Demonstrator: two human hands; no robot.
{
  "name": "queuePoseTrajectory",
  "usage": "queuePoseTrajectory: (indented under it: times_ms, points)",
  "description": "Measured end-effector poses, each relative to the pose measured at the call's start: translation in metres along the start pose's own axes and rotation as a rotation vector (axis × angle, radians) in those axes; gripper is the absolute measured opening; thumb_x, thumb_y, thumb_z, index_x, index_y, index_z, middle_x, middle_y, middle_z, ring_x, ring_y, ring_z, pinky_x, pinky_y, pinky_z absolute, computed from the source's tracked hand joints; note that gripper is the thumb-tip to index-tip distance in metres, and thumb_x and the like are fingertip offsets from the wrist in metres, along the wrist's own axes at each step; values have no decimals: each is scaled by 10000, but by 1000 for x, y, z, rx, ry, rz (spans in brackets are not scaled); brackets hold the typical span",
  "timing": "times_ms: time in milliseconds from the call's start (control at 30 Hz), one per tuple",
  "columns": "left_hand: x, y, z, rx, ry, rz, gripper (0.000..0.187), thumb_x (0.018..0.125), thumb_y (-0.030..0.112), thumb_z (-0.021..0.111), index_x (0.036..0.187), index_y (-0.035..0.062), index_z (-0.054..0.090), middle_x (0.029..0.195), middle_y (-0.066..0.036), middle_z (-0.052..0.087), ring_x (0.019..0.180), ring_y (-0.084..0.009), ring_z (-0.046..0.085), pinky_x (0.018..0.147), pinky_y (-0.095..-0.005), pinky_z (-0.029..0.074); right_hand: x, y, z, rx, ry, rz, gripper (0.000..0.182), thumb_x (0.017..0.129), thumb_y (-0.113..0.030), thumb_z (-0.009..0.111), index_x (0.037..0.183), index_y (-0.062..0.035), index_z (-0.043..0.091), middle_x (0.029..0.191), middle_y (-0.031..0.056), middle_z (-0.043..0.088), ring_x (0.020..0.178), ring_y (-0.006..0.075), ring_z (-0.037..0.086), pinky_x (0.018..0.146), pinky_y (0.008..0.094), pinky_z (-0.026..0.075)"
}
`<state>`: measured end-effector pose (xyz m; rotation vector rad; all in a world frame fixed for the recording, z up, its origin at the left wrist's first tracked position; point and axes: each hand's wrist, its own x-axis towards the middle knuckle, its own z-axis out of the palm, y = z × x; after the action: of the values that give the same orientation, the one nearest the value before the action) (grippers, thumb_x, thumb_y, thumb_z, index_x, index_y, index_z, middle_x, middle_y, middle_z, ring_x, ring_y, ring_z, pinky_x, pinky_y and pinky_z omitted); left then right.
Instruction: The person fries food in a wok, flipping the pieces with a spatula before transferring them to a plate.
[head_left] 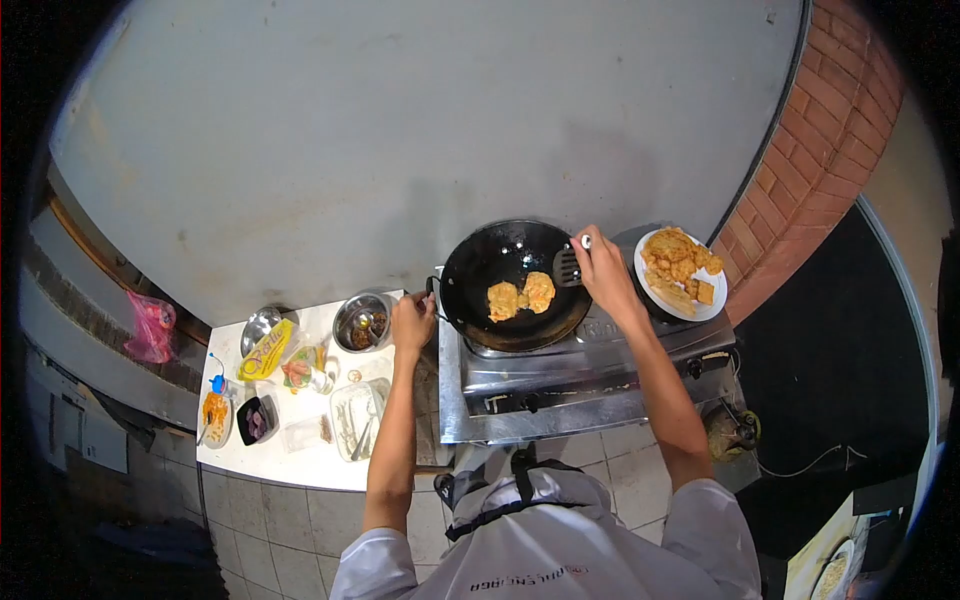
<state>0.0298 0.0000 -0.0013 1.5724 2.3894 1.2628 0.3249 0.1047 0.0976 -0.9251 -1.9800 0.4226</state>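
Note:
A black wok [480,325] sits on the left burner of a steel gas stove [600,365]. Two golden fritters [520,295] lie side by side at its bottom, in what looks like shiny oil. My left hand [412,322] is closed at the wok's left loop handle. In my right hand [600,270] is a black slotted spatula [567,268], its blade over the wok's right side, apart from the fritters. To the right of that hand, a white plate [711,308] piled with fried food [678,262] rests over the other burner.
On the left, a white table [290,465] carries a steel bowl [362,322], a yellow packet [265,350], a black bowl [257,420], a clear container [357,420] with white contents and an orange-filled dish [215,418]. A gas cylinder [735,428] stands below the stove's right end. A grey wall rises behind.

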Motion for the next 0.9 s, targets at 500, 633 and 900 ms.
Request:
queuePoseTrajectory:
  times_ms: [500,633,900]
  points:
    - [0,5,-2,45,2,2,260,799,248,617,884,10,677,638,-172,603,607,-340,599,575,-415,462,31,44,34,-6,-200,115,273,902,-206,501,888,67,499,730,246,596,742,437,572,646,454,447]
    - [-2,15,-9,44,-36,-45,279,803,265,618,899,9,674,727,-180,623,661,-329,614,616,-404,476,18,74,45,245,-107,203,252,908,-203,500,838,37,523,692,142,623,613,248,602,580,369,441]
    - [-2,13,-6,72,-107,-100,296,809,282,625,906,6,671,786,-186,642,715,-319,632,650,-385,489,-6,75,39,286,45,254,255,910,-186,499,764,20,532,636,77,603,510,149,536,497,296,402]
